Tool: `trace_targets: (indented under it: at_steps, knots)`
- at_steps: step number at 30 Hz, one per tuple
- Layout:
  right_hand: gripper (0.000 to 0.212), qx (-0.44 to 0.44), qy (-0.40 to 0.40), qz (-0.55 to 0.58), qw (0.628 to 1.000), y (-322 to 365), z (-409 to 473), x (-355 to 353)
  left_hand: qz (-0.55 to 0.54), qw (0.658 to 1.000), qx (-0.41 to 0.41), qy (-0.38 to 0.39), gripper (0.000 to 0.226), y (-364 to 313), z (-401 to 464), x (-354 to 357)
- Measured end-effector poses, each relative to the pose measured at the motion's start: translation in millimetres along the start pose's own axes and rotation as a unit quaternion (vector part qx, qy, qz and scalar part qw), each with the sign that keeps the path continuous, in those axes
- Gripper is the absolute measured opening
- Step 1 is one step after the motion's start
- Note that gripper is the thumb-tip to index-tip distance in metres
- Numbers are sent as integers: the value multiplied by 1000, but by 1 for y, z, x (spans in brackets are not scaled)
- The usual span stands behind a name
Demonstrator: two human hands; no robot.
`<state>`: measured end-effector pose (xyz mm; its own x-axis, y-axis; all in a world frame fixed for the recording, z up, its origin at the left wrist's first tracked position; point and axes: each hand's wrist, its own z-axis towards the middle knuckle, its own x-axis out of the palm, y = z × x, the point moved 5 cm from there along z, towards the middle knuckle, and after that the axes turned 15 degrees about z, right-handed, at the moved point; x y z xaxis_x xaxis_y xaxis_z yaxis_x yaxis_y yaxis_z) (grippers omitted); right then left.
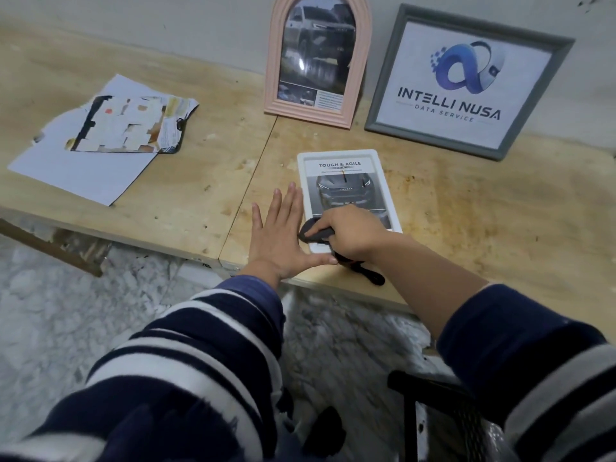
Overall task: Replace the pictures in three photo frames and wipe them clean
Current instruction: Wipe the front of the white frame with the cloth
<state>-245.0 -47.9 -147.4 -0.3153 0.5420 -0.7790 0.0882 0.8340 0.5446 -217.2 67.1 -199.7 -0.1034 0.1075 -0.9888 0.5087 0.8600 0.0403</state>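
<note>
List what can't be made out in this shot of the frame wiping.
- White frame: near end hidden in the head view under the right hand and dark cloth.
- Pink arched frame: caption print too small, glare on the glass.
- Torn papers: print blurred.
- Left hand: contact with the frame's edge unclear.

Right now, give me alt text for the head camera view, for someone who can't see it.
A person's right hand rubs a dark cloth on a white photo frame lying flat on a wooden table, while the left hand lies flat beside it. A pink arched frame and grey frame lean against the wall; loose papers lie at left.
</note>
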Motion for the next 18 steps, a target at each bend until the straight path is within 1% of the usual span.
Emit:
trace_targets:
  at_steps: [3,5,6,8,9,12,15,18]
  knots:
    - [47,0,32,-35,999,1,-6,-5,8,1000,5,5,139,-1,1,2]
    - [40,20,37,-22,999,-5,-8,-13,12,1000,5,5,138,-2,0,2]
    - [40,40,27,13,999,-9,-9,-19,10,1000,6,5,137,-2,0,2]
    - [42,75,-26,83,993,-20,-7,-35,11,1000,8,-2,134,-2,-1,2]
    - [42,86,-53,99,990,-25,-4,-44,13,1000,10,-5,132,-3,-1,1]
    - [42,92,-99,101,986,-30,15,-60,25,1000,17,-3,130,-4,-3,2]
    - [32,74,-138,106,982,-22,44,-68,28,999,21,-8,126,-5,-3,4]
    - [33,67,-168,91,979,-14,76,-67,24,999,18,-19,121,-3,1,3]
